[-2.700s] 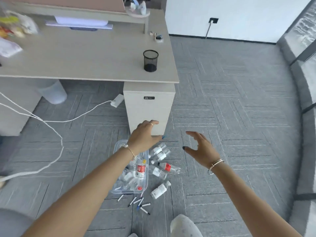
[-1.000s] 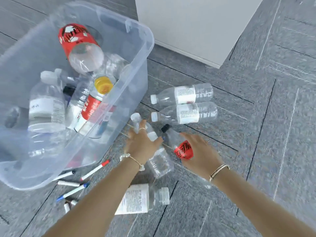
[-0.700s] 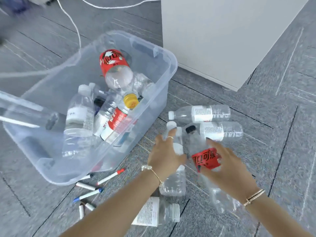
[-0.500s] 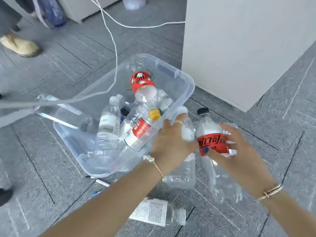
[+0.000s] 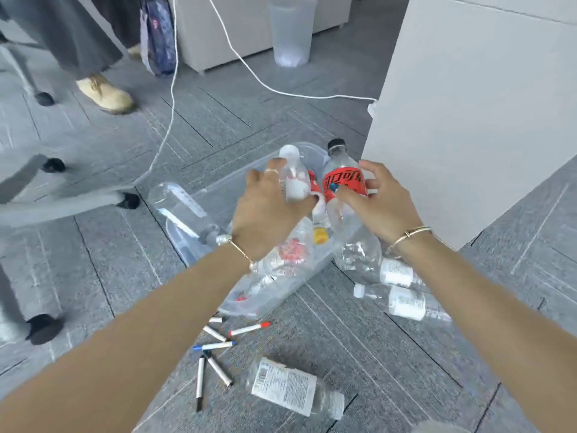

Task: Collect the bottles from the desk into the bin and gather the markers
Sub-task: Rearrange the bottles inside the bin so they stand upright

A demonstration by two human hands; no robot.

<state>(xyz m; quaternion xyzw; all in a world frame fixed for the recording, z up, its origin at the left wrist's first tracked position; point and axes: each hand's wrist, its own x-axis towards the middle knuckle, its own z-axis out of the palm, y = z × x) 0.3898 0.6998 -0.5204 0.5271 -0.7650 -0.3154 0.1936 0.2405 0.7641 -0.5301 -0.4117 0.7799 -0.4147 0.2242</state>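
Observation:
My left hand (image 5: pixel 268 207) grips a clear white-capped bottle (image 5: pixel 295 179), held upright above the clear plastic bin (image 5: pixel 199 232). My right hand (image 5: pixel 377 207) grips a clear bottle with a red label and black cap (image 5: pixel 343 182) beside it. The bin on the carpet holds several bottles, partly hidden by my hands. Two white-labelled bottles (image 5: pixel 406 303) lie on the floor right of the bin, and another (image 5: pixel 293 389) lies nearer me. Several markers (image 5: pixel 218 345) are scattered on the carpet in front of the bin.
A white cabinet (image 5: pixel 468 120) stands close on the right. A white cable (image 5: pixel 175 89) runs across the grey carpet. A person's legs and tan shoe (image 5: pixel 106 92) are at upper left, beside chair casters (image 5: pixel 128 200). A translucent waste basket (image 5: pixel 292 29) stands at the back.
Both hands picked a bottle off the floor and lifted them over the bin. My view has risen and tilted back, so more of the room shows.

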